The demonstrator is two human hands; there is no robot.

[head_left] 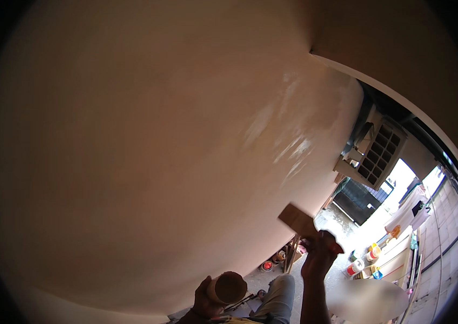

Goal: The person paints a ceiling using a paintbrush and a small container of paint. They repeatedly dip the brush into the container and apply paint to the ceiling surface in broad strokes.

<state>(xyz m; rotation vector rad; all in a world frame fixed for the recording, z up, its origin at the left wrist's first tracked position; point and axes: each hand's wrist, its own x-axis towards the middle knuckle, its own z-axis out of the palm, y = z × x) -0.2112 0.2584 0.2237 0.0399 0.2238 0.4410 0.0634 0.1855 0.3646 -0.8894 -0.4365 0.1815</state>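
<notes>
My right hand (319, 258) is closed on a flat rectangular scraper (293, 218), raised in front of a large beige wall (148, 135). Low at the bottom middle, my left hand (204, 298) grips a round container (228, 287) with its top toward me; what is inside is too dark to tell. Pale, streaky patches (296, 148) mark the wall above the scraper.
Along the wall's foot lie wooden pieces (292, 254) and small pots (266, 265). To the right are a gridded frame (380, 154), a dark gate (356, 197), hanging cloths (407, 216) and several buckets (355, 267). An overhanging edge (380, 83) runs along the upper right.
</notes>
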